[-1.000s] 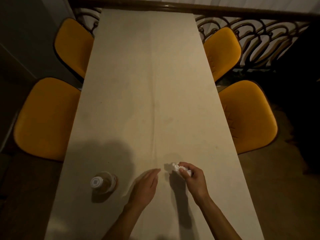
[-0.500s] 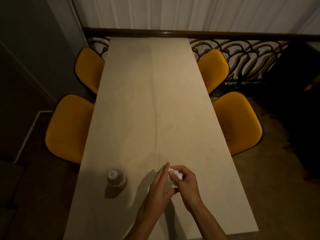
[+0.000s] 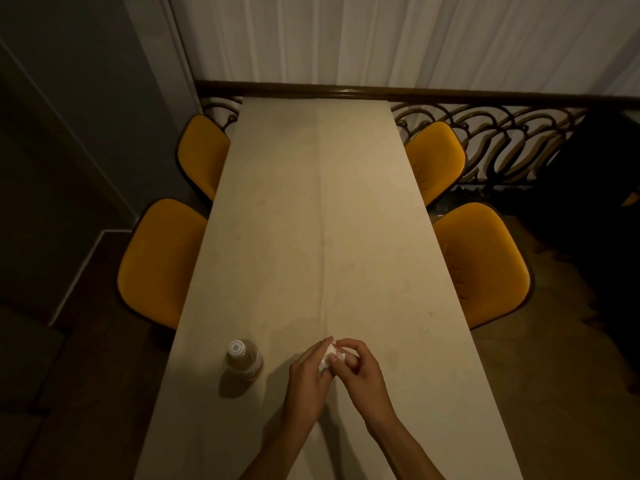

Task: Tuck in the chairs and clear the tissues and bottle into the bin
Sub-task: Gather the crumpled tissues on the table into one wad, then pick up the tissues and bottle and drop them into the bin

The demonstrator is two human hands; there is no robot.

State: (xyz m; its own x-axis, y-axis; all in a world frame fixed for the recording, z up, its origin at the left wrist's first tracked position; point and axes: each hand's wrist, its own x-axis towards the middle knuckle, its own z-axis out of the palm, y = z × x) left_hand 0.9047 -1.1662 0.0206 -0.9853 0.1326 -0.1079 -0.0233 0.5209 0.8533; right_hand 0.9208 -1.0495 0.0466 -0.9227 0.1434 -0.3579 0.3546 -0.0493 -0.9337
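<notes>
Holding a crumpled white tissue [image 3: 331,356] between both hands low in the frame, we keep it just above the long pale table [image 3: 322,220]; our right hand [image 3: 360,370] curls its fingers and thumb around the wad, while our left hand [image 3: 308,374] lies beside it with fingers straight, the tissue resting against them; the two hands are together, touching at the tissue. Left of our hands, near the table's lower left edge, a plastic bottle [image 3: 243,358] stands upright with its white cap on, holding a brownish liquid; it is apart from both hands. Four orange chairs flank the table; the near left chair [image 3: 159,261] and the far left chair [image 3: 202,154] sit on the left side, the near right chair [image 3: 485,265] and the far right chair [image 3: 436,157] on the right side, each with its seat partly under the tabletop's edge. Across the upper frame a dark railing [image 3: 485,147] with curled ironwork runs behind the table, and white curtains [image 3: 381,39] hang above it.
</notes>
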